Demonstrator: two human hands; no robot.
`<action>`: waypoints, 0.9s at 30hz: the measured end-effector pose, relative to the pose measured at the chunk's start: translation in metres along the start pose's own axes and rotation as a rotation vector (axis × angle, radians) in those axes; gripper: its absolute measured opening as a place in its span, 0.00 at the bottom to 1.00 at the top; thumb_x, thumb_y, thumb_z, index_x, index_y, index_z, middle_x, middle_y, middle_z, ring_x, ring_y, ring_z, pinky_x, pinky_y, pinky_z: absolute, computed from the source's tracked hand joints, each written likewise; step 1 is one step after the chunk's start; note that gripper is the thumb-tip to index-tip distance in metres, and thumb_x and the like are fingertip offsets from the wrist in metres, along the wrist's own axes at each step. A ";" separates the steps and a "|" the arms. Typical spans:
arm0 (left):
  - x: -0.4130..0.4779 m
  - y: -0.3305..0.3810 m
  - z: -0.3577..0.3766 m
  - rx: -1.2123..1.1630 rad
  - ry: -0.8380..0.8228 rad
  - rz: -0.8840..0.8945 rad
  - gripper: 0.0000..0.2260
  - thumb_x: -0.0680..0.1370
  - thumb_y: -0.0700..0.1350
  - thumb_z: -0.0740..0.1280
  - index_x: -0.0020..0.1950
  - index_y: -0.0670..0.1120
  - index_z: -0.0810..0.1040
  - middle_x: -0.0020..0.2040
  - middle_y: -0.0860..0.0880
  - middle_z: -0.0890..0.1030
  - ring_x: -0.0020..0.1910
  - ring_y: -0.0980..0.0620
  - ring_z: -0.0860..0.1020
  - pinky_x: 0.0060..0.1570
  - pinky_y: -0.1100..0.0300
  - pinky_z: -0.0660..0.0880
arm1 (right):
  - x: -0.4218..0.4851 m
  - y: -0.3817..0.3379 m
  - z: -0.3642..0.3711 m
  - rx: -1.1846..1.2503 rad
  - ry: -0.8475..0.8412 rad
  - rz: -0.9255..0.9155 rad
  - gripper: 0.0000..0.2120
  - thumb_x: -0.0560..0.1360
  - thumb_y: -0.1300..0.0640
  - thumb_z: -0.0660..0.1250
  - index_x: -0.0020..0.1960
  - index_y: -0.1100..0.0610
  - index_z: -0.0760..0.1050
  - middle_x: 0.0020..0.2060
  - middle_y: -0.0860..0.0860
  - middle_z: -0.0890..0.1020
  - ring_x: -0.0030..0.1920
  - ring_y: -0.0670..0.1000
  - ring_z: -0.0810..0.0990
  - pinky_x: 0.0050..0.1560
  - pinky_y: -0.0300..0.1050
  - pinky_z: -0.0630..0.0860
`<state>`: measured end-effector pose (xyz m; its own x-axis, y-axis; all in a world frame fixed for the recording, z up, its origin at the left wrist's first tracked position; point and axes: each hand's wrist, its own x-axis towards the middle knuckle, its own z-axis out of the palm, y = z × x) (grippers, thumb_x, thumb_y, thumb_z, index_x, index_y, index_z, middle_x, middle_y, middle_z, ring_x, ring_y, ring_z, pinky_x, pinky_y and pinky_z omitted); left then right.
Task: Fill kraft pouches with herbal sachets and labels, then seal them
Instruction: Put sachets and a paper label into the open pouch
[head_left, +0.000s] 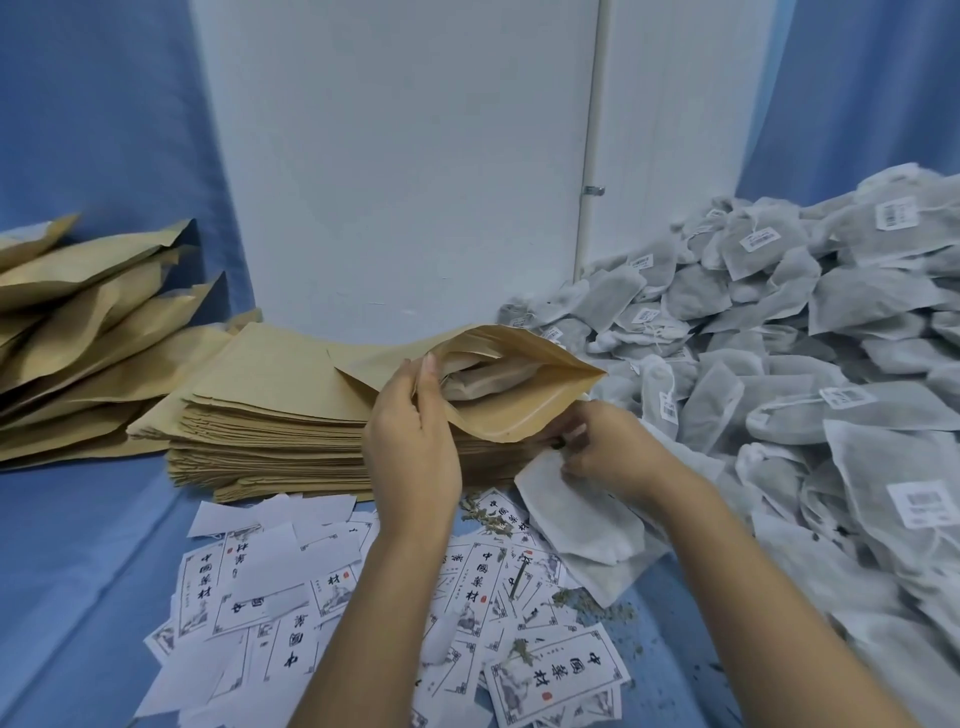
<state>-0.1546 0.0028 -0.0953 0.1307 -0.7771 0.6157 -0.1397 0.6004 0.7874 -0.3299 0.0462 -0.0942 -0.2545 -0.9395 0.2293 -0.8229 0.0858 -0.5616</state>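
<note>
An open kraft pouch (519, 410) lies on top of the stack of flat pouches (270, 415), its mouth facing right, with a sachet (488, 382) visible inside. My left hand (413, 441) grips the near lip of the pouch mouth and holds it open. My right hand (613, 449) pinches the top of a white herbal sachet (576, 519) just below and right of the pouch mouth; a second sachet lies under it. Printed paper labels (556, 680) lie scattered on the blue cloth in front.
A large heap of grey-white sachets (810, 338) fills the right side. Filled kraft pouches (88, 312) are piled at the far left. Loose herb crumbs (597, 608) dot the blue table cloth (88, 545). A white wall panel stands behind.
</note>
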 end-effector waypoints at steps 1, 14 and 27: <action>0.000 0.000 0.000 0.000 0.000 -0.001 0.12 0.81 0.55 0.54 0.48 0.55 0.75 0.34 0.57 0.74 0.35 0.61 0.72 0.35 0.74 0.65 | 0.000 0.001 -0.003 -0.111 -0.054 0.032 0.12 0.70 0.66 0.69 0.50 0.54 0.77 0.38 0.44 0.76 0.40 0.46 0.73 0.29 0.28 0.66; 0.001 -0.004 -0.001 0.002 0.017 0.000 0.13 0.82 0.54 0.54 0.49 0.53 0.78 0.31 0.59 0.71 0.33 0.62 0.71 0.34 0.74 0.65 | -0.001 -0.007 -0.005 -0.263 -0.324 0.309 0.28 0.74 0.42 0.67 0.66 0.59 0.68 0.60 0.54 0.76 0.50 0.51 0.71 0.45 0.42 0.66; 0.001 -0.006 -0.003 0.049 -0.026 0.032 0.13 0.82 0.53 0.54 0.46 0.51 0.75 0.32 0.57 0.72 0.33 0.60 0.71 0.33 0.71 0.64 | -0.016 -0.007 -0.046 0.687 -0.631 0.009 0.10 0.70 0.58 0.71 0.49 0.49 0.85 0.51 0.44 0.84 0.48 0.44 0.82 0.44 0.35 0.78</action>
<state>-0.1503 -0.0011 -0.0995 0.1001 -0.7623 0.6394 -0.1913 0.6159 0.7642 -0.3432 0.0758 -0.0577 0.2292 -0.9635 -0.1386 -0.2896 0.0684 -0.9547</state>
